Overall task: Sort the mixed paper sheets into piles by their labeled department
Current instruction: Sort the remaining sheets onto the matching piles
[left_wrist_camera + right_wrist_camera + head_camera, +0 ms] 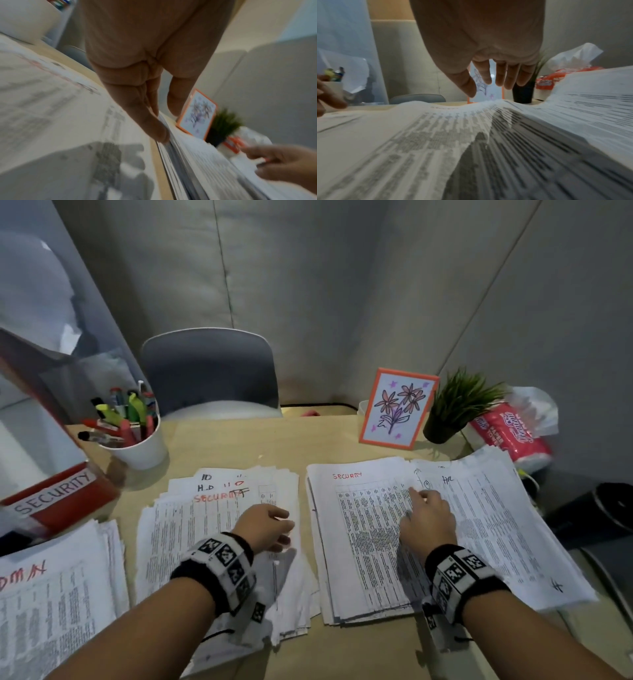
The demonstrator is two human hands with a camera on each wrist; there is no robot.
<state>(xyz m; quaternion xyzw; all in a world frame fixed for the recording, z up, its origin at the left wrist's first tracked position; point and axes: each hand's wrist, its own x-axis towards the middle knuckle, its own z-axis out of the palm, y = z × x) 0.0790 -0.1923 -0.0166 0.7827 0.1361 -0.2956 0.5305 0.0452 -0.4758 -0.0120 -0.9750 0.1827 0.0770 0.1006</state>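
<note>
Three paper piles lie on the wooden table (239, 446). At the near left is a pile marked ADMIN (51, 594). The middle pile (205, 529) bears red SECURITY and black scribbles. On the right stack, a sheet marked SECURITY (363, 525) lies beside a sheet marked HR (496, 525). My left hand (286, 529) reaches over the middle pile's right edge, and in the left wrist view its straight fingers (159, 132) touch the right stack's edge (188, 159). My right hand (419, 494) rests on the right stack with its fingers (508, 81) relaxed, holding nothing.
A red box labelled SECURITY (58, 498) stands at the far left. Behind the piles are a white cup of markers (137, 440), an orange-framed flower drawing (399, 409), a potted plant (455, 409) and a tissue pack (510, 433). A grey chair (212, 374) faces the table.
</note>
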